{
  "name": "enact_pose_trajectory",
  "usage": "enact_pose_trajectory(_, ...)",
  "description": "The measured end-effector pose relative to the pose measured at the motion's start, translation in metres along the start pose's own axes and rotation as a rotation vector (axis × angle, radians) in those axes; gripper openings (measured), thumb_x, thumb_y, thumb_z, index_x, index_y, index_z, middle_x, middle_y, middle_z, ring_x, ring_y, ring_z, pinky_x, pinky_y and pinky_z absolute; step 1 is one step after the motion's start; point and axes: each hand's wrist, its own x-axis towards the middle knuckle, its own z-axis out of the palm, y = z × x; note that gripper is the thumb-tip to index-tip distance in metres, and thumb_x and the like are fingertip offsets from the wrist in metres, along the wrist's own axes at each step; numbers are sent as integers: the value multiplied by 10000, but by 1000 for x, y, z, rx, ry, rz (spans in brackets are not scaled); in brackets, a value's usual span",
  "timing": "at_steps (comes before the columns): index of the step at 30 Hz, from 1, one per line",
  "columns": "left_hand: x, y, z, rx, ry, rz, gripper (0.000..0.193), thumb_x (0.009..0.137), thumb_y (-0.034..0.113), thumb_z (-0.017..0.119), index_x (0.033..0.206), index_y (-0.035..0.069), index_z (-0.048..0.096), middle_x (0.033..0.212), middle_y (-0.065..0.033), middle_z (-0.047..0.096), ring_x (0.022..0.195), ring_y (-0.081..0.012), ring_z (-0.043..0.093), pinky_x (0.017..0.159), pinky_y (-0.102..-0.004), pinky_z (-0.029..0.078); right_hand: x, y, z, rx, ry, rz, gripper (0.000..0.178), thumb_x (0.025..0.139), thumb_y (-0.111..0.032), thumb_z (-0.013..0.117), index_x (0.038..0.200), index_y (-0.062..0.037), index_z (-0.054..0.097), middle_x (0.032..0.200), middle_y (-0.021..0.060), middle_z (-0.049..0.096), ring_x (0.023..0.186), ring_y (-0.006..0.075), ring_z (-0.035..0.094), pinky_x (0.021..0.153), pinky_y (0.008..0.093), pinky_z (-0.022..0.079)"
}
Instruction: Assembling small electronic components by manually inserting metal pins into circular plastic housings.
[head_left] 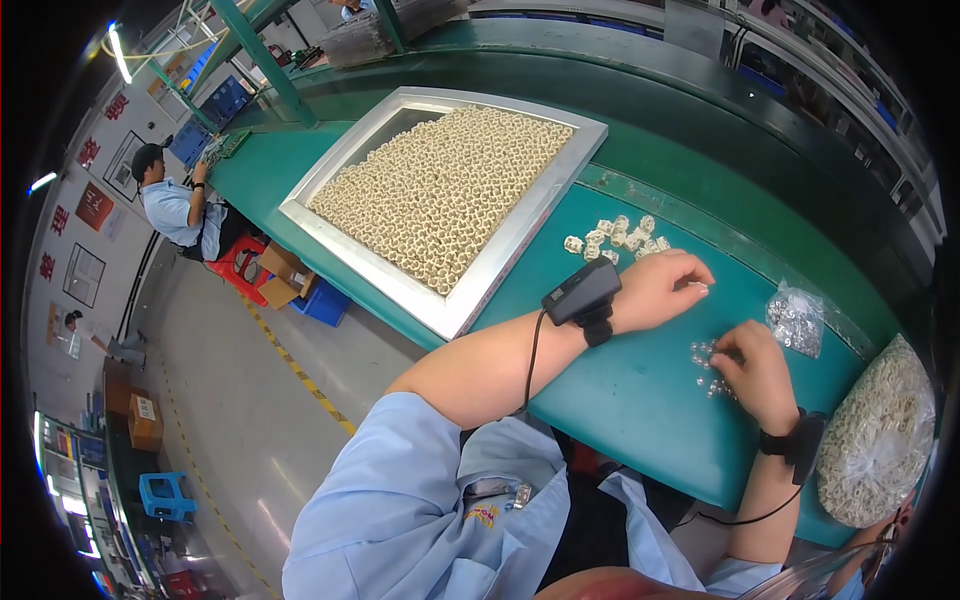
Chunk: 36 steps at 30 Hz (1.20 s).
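My left hand (661, 289) hovers over the green tabletop with its fingers curled and thumb and forefinger close together; whatever sits at the fingertips is too small to name. Beside its wrist lies a loose group of small cream-coloured, block-like parts (620, 235). My right hand (757, 368) reaches down with bent, closed fingertips at a scatter of tiny shiny pieces (700, 352). Its fingers hide what they pinch, if anything. A clear plastic bag (796, 318) of similar shiny pieces rests just beyond the right hand.
A metal-framed tray (460, 320) full of cream parts lies on the left of the green table (620, 400). At the right edge stands a large clear bag (875, 440) of pale parts. Farther left sits a person (185, 205) at the same bench. Cables hang from both wrist devices.
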Motion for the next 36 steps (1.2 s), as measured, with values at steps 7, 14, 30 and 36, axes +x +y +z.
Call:
enact_pose_trajectory(7,-3,5,4,-29,-96,55,167,808,155,595,933,46,612,870,-101,592,824,-232,592,724,-320,481,1,1,1,-41,-2,-40,121,675,-6,653,737,-12,549,773,129,525,778,309,522,700,367,424)
enact_pose_trajectory(14,-2,-2,5,29,-136,39,172,802,159,597,933,49,614,869,-106,589,800,-231,593,710,-317,482,2,1,2,-63,-14,-64,102,700,5,620,733,-13,525,768,136,521,782,322,505,700,372,414)
enact_pose_trajectory(30,-1,-3,4,45,-168,19,197,848,167,576,994,39,610,924,-96,612,861,-207,604,749,-301,482,0,9,2,214,65,32,63,816,44,489,791,0,451,748,114,484,690,238,477,646,317,402)
enact_pose_trajectory(36,-2,-1,3,13,-171,-9,200,852,156,579,1011,37,599,918,-88,609,867,-183,600,763,-290,479,3,5,-1,262,66,126,46,828,33,507,866,10,495,766,100,506,683,199,494,636,284,416)
